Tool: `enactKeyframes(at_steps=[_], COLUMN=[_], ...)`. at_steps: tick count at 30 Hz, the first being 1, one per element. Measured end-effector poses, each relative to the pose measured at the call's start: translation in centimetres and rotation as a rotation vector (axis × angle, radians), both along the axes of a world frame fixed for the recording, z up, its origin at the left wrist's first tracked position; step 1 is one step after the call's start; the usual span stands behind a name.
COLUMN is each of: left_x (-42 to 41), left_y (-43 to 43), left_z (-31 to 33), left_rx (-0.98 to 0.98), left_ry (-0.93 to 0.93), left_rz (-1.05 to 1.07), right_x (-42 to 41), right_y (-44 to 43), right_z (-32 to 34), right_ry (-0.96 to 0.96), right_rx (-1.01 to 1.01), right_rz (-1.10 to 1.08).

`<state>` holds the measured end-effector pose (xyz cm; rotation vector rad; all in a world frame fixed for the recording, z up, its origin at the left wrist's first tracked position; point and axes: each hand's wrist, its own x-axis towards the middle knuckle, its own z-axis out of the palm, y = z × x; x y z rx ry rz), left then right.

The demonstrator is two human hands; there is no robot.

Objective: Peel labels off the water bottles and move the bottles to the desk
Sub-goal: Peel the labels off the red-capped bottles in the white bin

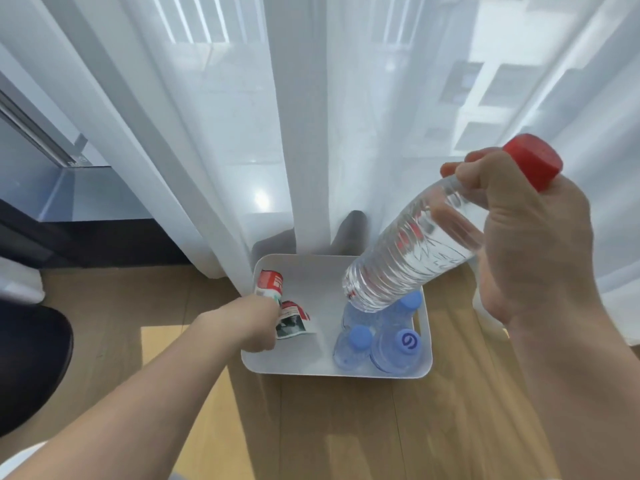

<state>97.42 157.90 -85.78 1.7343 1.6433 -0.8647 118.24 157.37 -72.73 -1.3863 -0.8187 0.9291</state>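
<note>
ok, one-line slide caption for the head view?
Right hand holds a peeled red-capped bottle over the white bin; left hand holds its crumpled label.

Sheer white curtains [214,133] hung to the floor, daylit window [450,81] and pale buildings showed behind them, light wood plank floor [329,427] lay below, dark window ledge [104,233] at far left.

Sheer white curtain [311,133] hanging to wooden floor [329,427], white bin [332,370] standing at curtain's foot, dark window sill [104,233] left of curtain
</note>
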Motion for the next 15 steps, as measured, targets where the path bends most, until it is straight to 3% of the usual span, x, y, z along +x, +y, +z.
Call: enactKeyframes(at_steps=[6,9,15], left_x=[0.9,0.9,-0.3], left_y=[-0.6,-0.5,-0.1], left_z=[1.9,3.0,4.7], left_rx=[-0.053,0.044,0.331], left_ry=[-0.011,-0.037,-0.115], left_rz=[-0.061,-0.080,-0.068], right_x=[-1.0,-2.2,-3.8], right_y=[1.5,2.5,3.8], right_z=[-2.5,-4.4,-8.3], right_ry=[0.035,0.004,-0.285], right_rx=[0.023,-0.015,-0.118], right_rz=[0.070,0.166,0.428])
